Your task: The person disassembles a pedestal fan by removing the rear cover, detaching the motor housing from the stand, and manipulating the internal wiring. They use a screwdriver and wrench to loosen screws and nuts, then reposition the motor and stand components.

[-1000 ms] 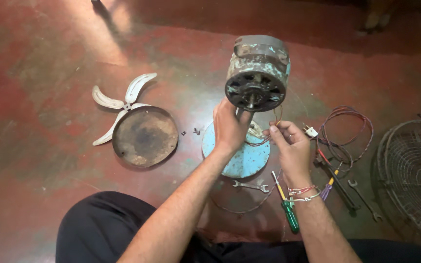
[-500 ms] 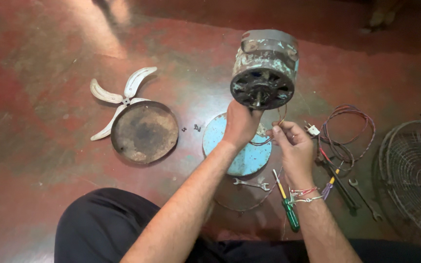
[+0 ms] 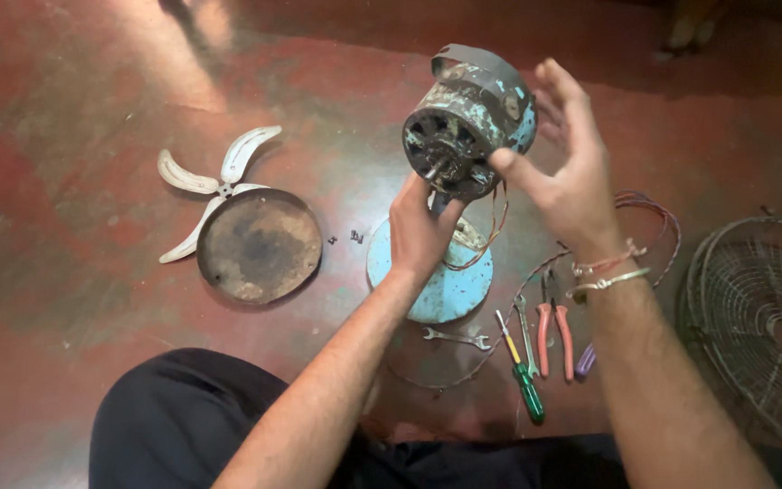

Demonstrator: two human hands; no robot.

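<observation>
A worn fan motor (image 3: 463, 122) with flaking blue paint stands above a round light-blue base (image 3: 441, 281) on the red floor. My left hand (image 3: 420, 226) grips the stem just under the motor. My right hand (image 3: 565, 158) is raised beside the motor's right side, fingers spread, thumb tip touching the front face of the motor. Thin coloured wires (image 3: 491, 231) hang from the motor toward the base.
A pale fan blade (image 3: 214, 186) and a rusty round cover (image 3: 258, 244) lie left. Small screws (image 3: 346, 239) sit between. A spanner (image 3: 454, 338), green screwdriver (image 3: 522, 380), red pliers (image 3: 554, 330) and cable (image 3: 653, 217) lie right of the base. A wire fan guard (image 3: 762, 317) is far right.
My right hand has risen from near the base up to the motor's side and opened. The motor now looks nearer and tilted more to the left.
</observation>
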